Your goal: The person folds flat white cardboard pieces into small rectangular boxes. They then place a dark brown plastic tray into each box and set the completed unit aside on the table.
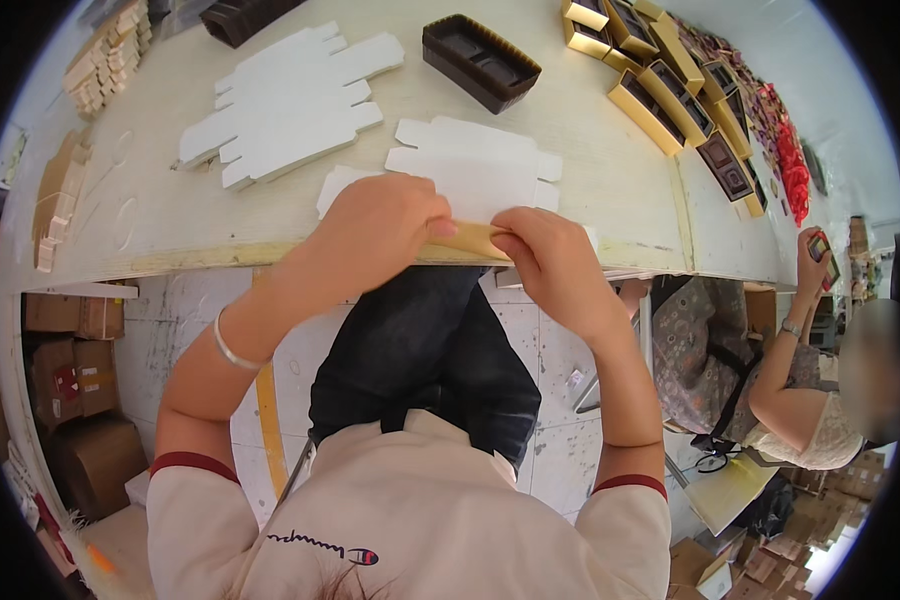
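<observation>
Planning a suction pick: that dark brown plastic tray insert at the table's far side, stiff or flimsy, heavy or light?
The dark brown tray looks thin-walled and moulded, so probably light and somewhat flexible. It sits flat and low on the table, so it is unlikely to tip or roll.

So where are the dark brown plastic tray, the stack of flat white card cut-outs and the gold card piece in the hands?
Dark brown plastic tray (480,62), head view: its inner floor.
Stack of flat white card cut-outs (290,105), head view: top sheet's middle.
Gold card piece (473,240), head view: strip between the hands.

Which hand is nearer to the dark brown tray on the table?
The right hand. The dark brown tray lies almost straight beyond it, while the left hand sits further to the side. Both hands pinch a gold card.
</observation>
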### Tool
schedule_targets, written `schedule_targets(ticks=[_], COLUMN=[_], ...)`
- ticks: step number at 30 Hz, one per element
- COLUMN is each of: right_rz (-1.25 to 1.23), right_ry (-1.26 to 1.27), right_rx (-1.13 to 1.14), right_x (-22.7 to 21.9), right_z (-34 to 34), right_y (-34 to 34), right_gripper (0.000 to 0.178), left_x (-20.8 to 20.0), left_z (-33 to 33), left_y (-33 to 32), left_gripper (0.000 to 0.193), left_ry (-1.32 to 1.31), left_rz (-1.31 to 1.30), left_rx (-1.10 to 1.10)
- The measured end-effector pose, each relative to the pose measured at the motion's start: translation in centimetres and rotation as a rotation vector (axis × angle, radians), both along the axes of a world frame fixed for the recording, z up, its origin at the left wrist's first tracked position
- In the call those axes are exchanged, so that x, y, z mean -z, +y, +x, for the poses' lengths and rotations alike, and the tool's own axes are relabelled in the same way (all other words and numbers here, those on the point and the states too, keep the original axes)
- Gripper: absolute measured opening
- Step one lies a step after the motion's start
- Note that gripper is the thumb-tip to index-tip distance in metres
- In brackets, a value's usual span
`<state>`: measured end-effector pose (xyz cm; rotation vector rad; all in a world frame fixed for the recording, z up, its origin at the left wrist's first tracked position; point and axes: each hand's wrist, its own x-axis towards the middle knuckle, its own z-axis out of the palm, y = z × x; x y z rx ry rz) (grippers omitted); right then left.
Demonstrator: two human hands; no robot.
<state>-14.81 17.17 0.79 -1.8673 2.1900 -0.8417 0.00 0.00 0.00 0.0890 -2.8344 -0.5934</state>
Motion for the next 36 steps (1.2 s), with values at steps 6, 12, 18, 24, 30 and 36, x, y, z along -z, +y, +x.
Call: schedule_targets(ticks=[6,12,18,24,30,36], right_rz=[0.096,-0.084,0.039,-0.292,-0.225,-0.318], right_ry=[-0.37,-0.905,0.179,0.552,0.052,0.427], right_rx=[0.059,-0.073,-0.11,-0.213,0.021,-0.202], right_x=[-0.9,0.0,-0.1,2.8,1.0,2.0], right_z=[0.8,3.3,-1.2,-0.4,0.5,0.1], right_y=[0.0,1.9,6.5,6.2,1.3,0.6], right_gripper=[0.019,0.049,0.069,0.036,0.023,0.031], left_x=[-2.1,-1.5,-3.2,-1.4,-1.1,-0.8], left_z=[1.5,1.2,1.7,-3.2,-5.4,-5.0], left_y=[4.0,1.9,1.6,-0.6,-2.7,-2.5], left_gripper=[0.027,0.021,0.012,0.023,0.025,0.021], left_ry=[0.211,0.018,-0.176,0.007,-0.025,0.02], left_rz=[0.025,0.265,0.314,0.157,0.366,0.355], left_rx=[-0.245,-0.269,-0.163,-0.001,0.087,0.097])
